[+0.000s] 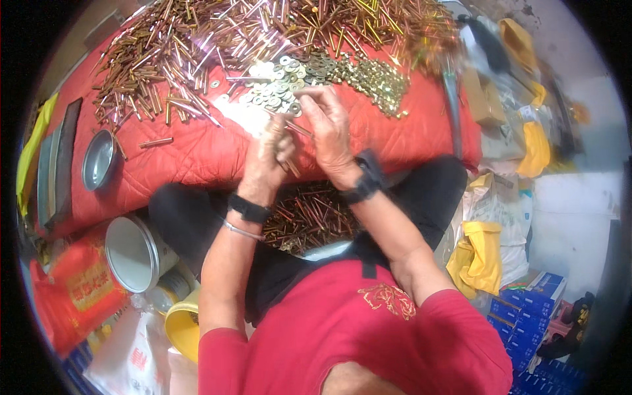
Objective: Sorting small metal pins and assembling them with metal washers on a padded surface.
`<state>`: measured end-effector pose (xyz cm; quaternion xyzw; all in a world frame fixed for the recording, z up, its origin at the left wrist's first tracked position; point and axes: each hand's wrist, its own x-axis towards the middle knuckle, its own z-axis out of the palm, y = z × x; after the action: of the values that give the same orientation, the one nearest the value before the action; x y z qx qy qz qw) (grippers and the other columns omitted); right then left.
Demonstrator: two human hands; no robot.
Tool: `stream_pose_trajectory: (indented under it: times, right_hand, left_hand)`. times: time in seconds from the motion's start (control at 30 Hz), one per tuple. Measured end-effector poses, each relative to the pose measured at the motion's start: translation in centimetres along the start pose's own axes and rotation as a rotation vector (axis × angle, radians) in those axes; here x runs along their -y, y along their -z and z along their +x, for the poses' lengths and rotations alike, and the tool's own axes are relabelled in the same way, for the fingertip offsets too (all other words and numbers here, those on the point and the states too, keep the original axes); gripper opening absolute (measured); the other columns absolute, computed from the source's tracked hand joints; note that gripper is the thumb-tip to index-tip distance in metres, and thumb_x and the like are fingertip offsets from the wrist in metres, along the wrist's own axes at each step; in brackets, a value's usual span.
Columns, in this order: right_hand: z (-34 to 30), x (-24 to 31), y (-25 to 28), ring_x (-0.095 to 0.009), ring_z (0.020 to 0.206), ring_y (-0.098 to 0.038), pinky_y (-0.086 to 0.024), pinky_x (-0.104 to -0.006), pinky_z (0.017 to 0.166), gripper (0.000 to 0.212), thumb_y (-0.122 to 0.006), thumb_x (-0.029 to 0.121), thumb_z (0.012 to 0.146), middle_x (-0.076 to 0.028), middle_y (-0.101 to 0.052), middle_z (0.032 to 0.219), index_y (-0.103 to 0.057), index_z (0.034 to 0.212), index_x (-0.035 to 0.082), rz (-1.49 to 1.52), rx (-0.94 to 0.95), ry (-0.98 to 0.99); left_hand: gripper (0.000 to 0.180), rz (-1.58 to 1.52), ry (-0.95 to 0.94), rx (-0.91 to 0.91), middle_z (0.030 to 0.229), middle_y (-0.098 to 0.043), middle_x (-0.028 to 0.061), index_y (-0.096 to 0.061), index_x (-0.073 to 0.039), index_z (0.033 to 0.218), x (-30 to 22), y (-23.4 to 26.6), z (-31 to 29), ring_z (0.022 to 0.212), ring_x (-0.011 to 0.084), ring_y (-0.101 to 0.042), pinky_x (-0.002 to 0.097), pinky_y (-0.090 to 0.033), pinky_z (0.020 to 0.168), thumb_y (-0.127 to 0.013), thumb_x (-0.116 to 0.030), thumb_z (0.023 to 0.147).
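Observation:
My left hand [271, 153] is closed around long thin copper-coloured bolts [301, 129], whose ends stick out past the fingers. Close beside it, my right hand [327, 125] has its thumb and fingertips brought together at the edge of the washers; whatever sits in that pinch is too small to make out. Flat round washers [280, 84] lie heaped just beyond both hands, under a bright glare. To their right spreads a pile of small gold nuts [378, 85]. Many more bolts [174, 49] cover the far part of the red quilted cloth [191, 155].
A metal bowl [99, 160] rests on the cloth at left, near a single loose bolt [157, 142]. Between my legs is another heap of bolts [309, 214]. White bucket [131, 253] and yellow bucket [182, 329] stand lower left; blue boxes [526, 316] are stacked lower right.

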<state>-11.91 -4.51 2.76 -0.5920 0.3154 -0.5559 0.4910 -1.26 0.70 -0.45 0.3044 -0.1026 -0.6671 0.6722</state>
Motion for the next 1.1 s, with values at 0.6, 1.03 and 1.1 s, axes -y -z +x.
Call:
stream_pose_trajectory:
  times: [0.6,1.03,1.1]
  right_hand:
    - [8.9,-6.0,8.0,-0.035,0.083,-0.059,-0.049,-0.0454,0.071,0.01,-0.06,0.004,0.076,-0.017,-0.057,0.085,-0.053,0.084,0.003,-1.425,0.272,0.434]
    - [7.3,-2.6,7.6,-0.033,0.079,-0.062,-0.05,-0.041,0.07,0.013,-0.058,0.007,0.08,-0.018,-0.061,0.091,-0.057,0.092,0.001,-1.15,0.334,0.222]
    - [5.0,-0.1,6.1,-0.025,0.079,-0.062,-0.05,-0.0344,0.071,0.015,-0.059,0.007,0.081,-0.013,-0.061,0.091,-0.06,0.095,0.0,-0.828,0.395,0.112]
  left_hand:
    - [0.036,0.105,0.066,-0.042,0.062,-0.046,-0.0059,-0.06,0.003,0.107,-1.5,-0.1,-1.1,0.048,0.0028,-0.037,0.0176,-0.027,0.04,-0.054,-0.03,0.093]
    - [0.028,0.201,0.112,0.046,0.056,-0.037,-0.0094,-0.064,-0.003,0.092,-1.2,-0.2,-1.5,0.044,0.0019,-0.028,0.0182,-0.02,0.039,-0.056,-0.03,0.089]
    - [0.028,0.223,0.074,0.074,0.053,-0.037,-0.0089,-0.064,-0.001,0.089,-1.5,-0.5,-2.0,0.041,0.0017,-0.029,0.0185,-0.02,0.038,-0.057,-0.028,0.089]
